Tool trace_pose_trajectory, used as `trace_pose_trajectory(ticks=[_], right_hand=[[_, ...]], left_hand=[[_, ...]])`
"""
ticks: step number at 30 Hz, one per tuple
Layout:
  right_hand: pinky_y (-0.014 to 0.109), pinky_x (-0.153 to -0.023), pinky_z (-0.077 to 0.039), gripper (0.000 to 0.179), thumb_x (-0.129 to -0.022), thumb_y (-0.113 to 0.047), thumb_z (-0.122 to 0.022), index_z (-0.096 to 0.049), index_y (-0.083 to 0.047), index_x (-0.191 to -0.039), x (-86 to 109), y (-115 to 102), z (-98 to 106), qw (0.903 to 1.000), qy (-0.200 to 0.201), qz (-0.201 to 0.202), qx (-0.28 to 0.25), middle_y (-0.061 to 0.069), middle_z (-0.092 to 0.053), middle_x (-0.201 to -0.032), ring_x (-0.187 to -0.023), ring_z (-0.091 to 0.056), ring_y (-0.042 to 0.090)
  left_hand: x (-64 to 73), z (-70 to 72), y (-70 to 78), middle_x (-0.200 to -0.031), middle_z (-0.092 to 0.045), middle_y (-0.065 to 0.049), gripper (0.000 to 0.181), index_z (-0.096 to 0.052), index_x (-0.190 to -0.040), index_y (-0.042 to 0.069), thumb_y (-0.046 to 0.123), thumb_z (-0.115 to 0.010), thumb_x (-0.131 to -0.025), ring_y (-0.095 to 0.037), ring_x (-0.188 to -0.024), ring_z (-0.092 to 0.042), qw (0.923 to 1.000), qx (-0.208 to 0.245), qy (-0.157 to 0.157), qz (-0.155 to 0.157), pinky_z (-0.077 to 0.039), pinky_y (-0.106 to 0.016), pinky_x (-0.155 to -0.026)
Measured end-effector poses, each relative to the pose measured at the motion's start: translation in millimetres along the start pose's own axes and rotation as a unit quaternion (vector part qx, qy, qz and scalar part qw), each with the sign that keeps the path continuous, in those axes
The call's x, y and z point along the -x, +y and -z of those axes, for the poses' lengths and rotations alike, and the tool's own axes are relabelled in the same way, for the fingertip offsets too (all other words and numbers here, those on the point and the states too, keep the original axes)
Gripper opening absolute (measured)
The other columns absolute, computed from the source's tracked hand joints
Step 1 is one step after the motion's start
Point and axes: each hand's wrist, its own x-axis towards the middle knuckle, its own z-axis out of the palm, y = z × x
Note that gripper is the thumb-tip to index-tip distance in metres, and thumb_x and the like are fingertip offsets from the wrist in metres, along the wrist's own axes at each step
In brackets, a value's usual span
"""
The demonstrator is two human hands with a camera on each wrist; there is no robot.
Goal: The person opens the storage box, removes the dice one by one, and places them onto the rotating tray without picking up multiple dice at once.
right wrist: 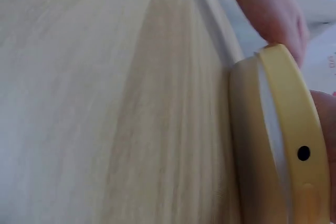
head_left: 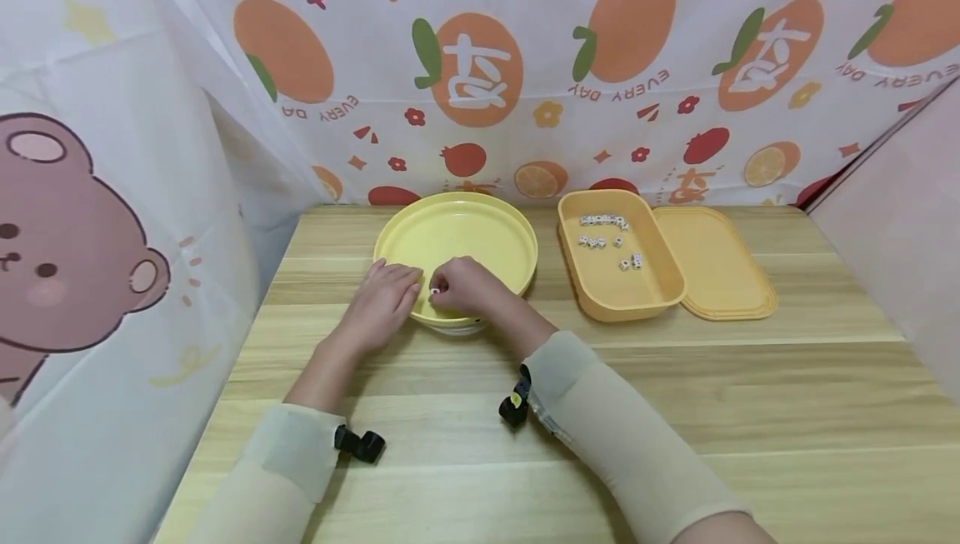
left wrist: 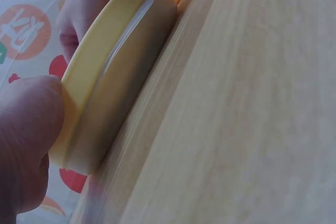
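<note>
A round yellow tray [head_left: 480,232] with a raised rim stands on the table. My left hand [head_left: 381,298] rests on its front left rim, fingers fairly straight and reaching inward. In the left wrist view, the thumb [left wrist: 31,124] lies against the tray's yellow rim [left wrist: 86,85]. Over the front part of the tray, my right hand [head_left: 467,287] has curled fingers and pinches a small white die [head_left: 435,291] at the fingertips. The right wrist view shows the tray's side [right wrist: 294,129] with a black dot, hiding most of the right hand.
Right of the tray stands an orange-yellow rectangular container [head_left: 630,286] with several white dice [head_left: 600,220] inside. Its matching flat lid [head_left: 720,265] lies beside it, partly behind its wall. A fruit-printed curtain [head_left: 551,52] hangs behind the wooden table [head_left: 465,427].
</note>
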Motion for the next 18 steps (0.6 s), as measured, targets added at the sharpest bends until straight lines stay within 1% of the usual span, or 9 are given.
trace_pose_trajectory(ticks=[4,11,15,18], right_hand=[[0.018,-0.064,-0.046,0.011,-0.088,-0.021,-0.071,-0.076,-0.012,-0.089,-3.7,-1.9,-1.9,0.9996,-0.022,-0.004,0.018,-0.004,-0.067,-0.075,-0.069,-0.056,0.008],[0.021,-0.068,-0.049,0.015,-0.088,-0.023,-0.072,-0.076,-0.011,-0.095,-7.2,-4.9,-0.5,0.9994,-0.025,-0.021,0.014,-0.003,-0.069,-0.080,-0.073,-0.060,0.011],[0.022,-0.070,-0.049,0.025,-0.087,-0.026,-0.072,-0.075,-0.009,-0.105,-5.1,-4.8,-1.9,0.9990,-0.036,-0.022,0.013,-0.002,-0.068,-0.083,-0.075,-0.060,0.011],[0.021,-0.068,-0.048,0.036,-0.086,-0.027,-0.072,-0.071,-0.008,-0.117,-1.6,-2.2,-3.2,0.9992,-0.028,-0.021,0.017,-0.002,-0.066,-0.081,-0.073,-0.058,0.010]], left_hand=[[-2.0,0.8,-1.6,-0.135,-0.059,-0.020,0.042,-0.057,-0.133,-0.003,0.022,-0.040,-0.105,-0.037,-0.132,-0.046,1.0000,-0.001,-0.001,-0.001,-0.012,-0.051,-0.122],[-5.1,4.6,-3.8,-0.135,-0.059,-0.020,0.042,-0.057,-0.133,-0.003,0.022,-0.040,-0.105,-0.037,-0.132,-0.046,0.9999,-0.009,0.005,-0.004,-0.013,-0.052,-0.121],[-3.3,4.7,-0.9,-0.134,-0.060,-0.020,0.041,-0.058,-0.132,-0.004,0.021,-0.042,-0.105,-0.037,-0.131,-0.048,1.0000,-0.007,0.000,-0.001,-0.014,-0.052,-0.121],[-2.7,2.2,1.8,-0.133,-0.060,-0.020,0.040,-0.059,-0.131,-0.004,0.020,-0.042,-0.104,-0.038,-0.130,-0.048,1.0000,0.000,-0.001,-0.004,-0.014,-0.053,-0.121]])
